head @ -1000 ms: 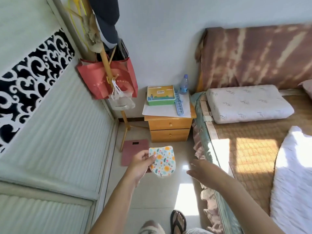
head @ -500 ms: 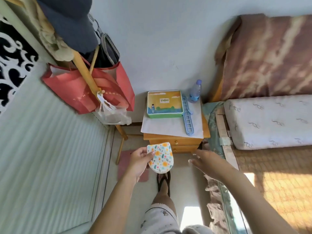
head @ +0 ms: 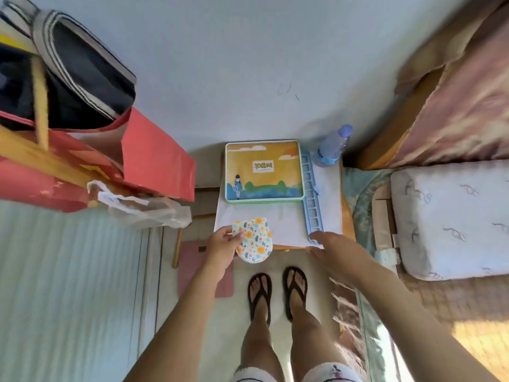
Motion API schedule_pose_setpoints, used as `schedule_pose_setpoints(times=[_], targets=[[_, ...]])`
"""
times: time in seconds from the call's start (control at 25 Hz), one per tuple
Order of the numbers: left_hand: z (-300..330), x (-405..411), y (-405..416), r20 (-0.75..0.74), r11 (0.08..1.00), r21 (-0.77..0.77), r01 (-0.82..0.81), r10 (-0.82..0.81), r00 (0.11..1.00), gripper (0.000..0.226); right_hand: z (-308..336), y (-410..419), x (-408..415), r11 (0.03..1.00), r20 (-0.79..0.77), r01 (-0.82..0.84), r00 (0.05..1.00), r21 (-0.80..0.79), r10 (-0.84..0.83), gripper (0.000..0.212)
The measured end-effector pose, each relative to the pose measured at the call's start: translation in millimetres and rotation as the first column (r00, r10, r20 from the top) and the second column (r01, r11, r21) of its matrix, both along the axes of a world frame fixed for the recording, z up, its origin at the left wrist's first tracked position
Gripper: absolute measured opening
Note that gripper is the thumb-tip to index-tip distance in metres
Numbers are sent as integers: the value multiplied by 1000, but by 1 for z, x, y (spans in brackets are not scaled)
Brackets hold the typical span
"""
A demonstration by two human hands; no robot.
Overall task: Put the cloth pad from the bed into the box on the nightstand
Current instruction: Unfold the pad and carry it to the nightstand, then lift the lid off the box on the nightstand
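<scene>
My left hand (head: 222,246) pinches a small cloth pad (head: 254,240) with a white ground and orange flowers, held at the near edge of the nightstand (head: 347,216). The box (head: 264,171), a flat tin with a yellow and blue picture lid and green rim, lies shut at the back of the nightstand top. My right hand (head: 334,250) hovers with its fingers apart at the near right corner of the nightstand, holding nothing. The bed (head: 446,296) runs along the right.
A blue plastic rack (head: 311,198) lies right of the box, with a water bottle (head: 332,146) behind it. Red bags (head: 154,158) and a plastic bag (head: 146,209) hang on a stand at left. A pillow (head: 451,216) lies on the bed. A pink scale (head: 192,260) is on the floor.
I have stepped up to the nightstand; both feet now stand before it. The pad in my left hand has come over the nightstand's near edge, and my right hand is near its corner.
</scene>
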State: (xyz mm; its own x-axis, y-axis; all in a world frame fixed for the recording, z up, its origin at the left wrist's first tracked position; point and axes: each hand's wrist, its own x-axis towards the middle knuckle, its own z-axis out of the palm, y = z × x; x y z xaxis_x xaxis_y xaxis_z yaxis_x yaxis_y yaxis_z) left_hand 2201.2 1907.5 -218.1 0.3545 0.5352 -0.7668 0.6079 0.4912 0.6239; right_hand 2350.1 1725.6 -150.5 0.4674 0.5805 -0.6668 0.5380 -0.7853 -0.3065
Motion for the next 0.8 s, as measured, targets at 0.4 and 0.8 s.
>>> schedule_pose_setpoints(times=[0.4,0.8], targets=[[-168,44,28,-308,931,262,253,-168,937,28,-142,54,67,995,-24,21,999,-94,-24,40],[-158,49,39,-277,843,529,97,64,959,32,-183,67,75,980,121,200,973,-19,-196,33]])
